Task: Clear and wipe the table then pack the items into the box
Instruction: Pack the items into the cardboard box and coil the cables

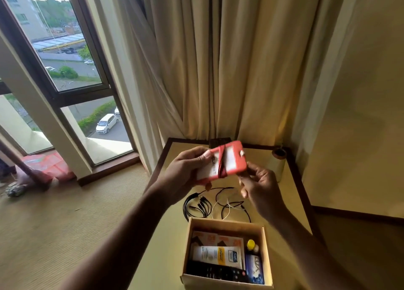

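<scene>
The table (168,235) spreads below both hands, its dark rim running behind them toward the curtains (196,60). Nearer the person than the hands, and lower, sits the open box (267,252), already holding a white tube (215,254), a black remote (216,272), a yellow-capped bottle (251,245) and a blue soap pack (254,268). Directly beneath the hands, between them and the box, lies a tangle of black and white cables (209,204), not yet packed. Beyond the right hand, in the table's far corner, stands a pale cylinder with a dark top (278,160).

The left hand (185,173) is curled around 1 end of a red card holder (220,160), thumb pressed on its face. The right hand (260,184) pinches the opposite corner between thumb and fingertips. A dark red cord is wound around the holder's middle.

Risks, as I judge them: the right-hand pinch is light and sits at a corner, so releasing either hand early could let the holder swing or drop onto the cables. The cord could slip loose and trail over the box wall. The box looks nearly full, so the holder may only fit laid flat on top, and the cables could then snag or spill out.

Hard to make out: the holder is motion-blurred, so its printing and the small white piece near its right edge are unreadable. The left palm hides the holder's left end. Whether the table has been wiped cannot be told.
</scene>
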The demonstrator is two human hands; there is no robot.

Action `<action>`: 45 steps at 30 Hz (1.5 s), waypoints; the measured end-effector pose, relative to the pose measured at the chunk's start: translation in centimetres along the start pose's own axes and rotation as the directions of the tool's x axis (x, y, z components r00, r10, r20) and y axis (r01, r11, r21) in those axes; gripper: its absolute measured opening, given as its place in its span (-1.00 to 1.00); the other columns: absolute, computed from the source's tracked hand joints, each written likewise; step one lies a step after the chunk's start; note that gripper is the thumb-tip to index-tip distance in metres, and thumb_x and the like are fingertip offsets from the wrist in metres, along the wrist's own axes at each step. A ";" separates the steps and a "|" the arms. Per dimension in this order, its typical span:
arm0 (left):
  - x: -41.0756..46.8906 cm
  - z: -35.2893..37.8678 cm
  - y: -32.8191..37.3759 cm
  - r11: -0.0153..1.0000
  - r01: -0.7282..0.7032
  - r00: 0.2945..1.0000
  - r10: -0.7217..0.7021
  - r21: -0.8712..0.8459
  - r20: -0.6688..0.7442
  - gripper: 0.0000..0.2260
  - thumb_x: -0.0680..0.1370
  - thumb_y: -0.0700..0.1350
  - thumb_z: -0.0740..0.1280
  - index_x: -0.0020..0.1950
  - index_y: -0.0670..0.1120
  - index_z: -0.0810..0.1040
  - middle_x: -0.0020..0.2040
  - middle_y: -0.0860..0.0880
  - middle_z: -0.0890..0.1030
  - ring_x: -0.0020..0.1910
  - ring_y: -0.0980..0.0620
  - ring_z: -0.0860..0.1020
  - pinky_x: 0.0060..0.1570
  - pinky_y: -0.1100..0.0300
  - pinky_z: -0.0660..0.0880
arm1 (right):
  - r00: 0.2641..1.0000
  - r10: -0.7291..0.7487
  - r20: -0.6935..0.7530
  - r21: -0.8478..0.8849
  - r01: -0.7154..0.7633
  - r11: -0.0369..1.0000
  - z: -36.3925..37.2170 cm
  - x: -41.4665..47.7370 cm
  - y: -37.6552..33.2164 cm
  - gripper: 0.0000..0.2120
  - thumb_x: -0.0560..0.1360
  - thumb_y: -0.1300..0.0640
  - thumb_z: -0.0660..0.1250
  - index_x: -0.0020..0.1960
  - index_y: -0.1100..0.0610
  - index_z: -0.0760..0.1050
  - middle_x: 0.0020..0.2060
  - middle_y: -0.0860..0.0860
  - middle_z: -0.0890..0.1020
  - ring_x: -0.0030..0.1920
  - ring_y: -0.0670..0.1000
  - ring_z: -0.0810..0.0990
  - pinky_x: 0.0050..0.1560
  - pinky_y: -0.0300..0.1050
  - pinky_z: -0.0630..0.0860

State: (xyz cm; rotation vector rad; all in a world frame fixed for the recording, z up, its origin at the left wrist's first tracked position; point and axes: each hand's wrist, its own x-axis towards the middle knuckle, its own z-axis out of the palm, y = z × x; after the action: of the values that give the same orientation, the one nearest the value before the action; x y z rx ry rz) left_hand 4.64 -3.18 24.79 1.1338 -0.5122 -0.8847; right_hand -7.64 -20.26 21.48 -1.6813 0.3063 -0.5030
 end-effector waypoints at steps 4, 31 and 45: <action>1.1 -0.4 -2.1 0.678 -0.158 0.867 0.444 0.718 -0.228 -0.87 0.69 -0.13 0.24 0.14 -0.15 0.54 -0.05 -0.09 0.60 -0.21 0.10 0.63 -0.35 0.22 0.60 | 0.987 -0.019 0.159 -0.163 0.045 0.986 0.5 -1.8 0.0 -0.77 0.68 0.06 0.22 0.21 0.01 0.62 -0.15 0.02 0.69 -0.07 0.04 0.69 -0.08 -0.07 0.65; -1.5 0.4 -6.7 -0.078 -0.426 0.649 0.668 0.901 0.365 -0.77 0.65 -0.19 0.34 0.28 0.00 0.57 0.11 -0.03 0.72 0.00 0.04 0.71 -0.24 0.09 0.69 | 0.849 0.503 0.161 0.569 -0.496 0.656 -0.6 -1.9 1.1 -0.77 0.51 0.38 0.30 0.09 0.30 0.66 -0.01 0.26 0.70 -0.16 0.06 0.61 -0.17 -0.11 0.53; -4.2 -1.7 -15.6 -0.173 -0.545 0.787 0.233 0.821 0.571 -0.54 0.52 -0.17 0.31 0.43 0.01 0.54 0.45 -0.04 0.53 0.50 -0.10 0.40 0.50 -0.03 0.36 | 0.743 0.661 0.109 0.200 -0.667 0.717 -2.8 -4.8 7.6 -0.81 0.58 0.35 0.32 0.14 0.22 0.62 0.08 0.31 0.68 -0.01 0.16 0.68 -0.17 0.01 0.66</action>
State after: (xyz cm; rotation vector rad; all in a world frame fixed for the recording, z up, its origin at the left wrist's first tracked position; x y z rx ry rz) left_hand -1.77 -1.17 9.98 2.0087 -1.8664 0.2073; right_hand -12.54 -21.74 13.64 -1.2338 0.7714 0.0385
